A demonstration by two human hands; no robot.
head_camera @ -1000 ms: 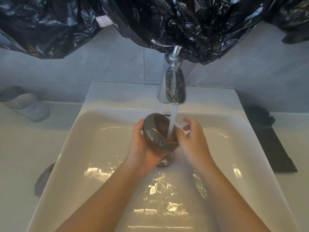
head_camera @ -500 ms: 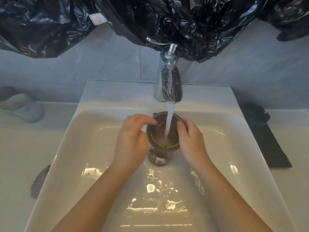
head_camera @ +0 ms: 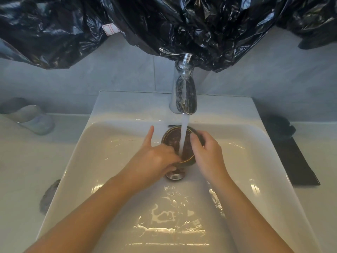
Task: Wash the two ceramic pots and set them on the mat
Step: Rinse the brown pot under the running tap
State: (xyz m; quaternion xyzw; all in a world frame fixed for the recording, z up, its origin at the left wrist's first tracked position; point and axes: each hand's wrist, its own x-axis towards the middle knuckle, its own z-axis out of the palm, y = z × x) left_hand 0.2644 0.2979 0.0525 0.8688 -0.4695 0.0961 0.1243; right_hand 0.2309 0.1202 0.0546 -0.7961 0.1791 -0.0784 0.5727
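A dark brown ceramic pot [head_camera: 172,141] stands mouth-up in the white sink [head_camera: 94,143], right under the running water from the faucet [head_camera: 184,95]. My left hand [head_camera: 155,159] grips its near left rim, fingers curled over the edge and thumb pointing up, away from the pot. My right hand [head_camera: 206,150] grips the right rim, thumb on the inside. A black mat [head_camera: 293,161] lies on the counter right of the sink. A dark lump [head_camera: 279,128] sits at its far end; I cannot tell what it is.
The metal drain plug [head_camera: 175,175] shows just below the pot. On the left counter lie a pale grey holder [head_camera: 31,117] and a grey cloth [head_camera: 49,196] at the sink's edge. Black plastic sheeting [head_camera: 164,24] hangs over the wall behind the faucet.
The pot went from tilted towards me to mouth-up under the stream. My left hand came off its side onto the near rim, thumb raised. My right hand took hold of the right rim.
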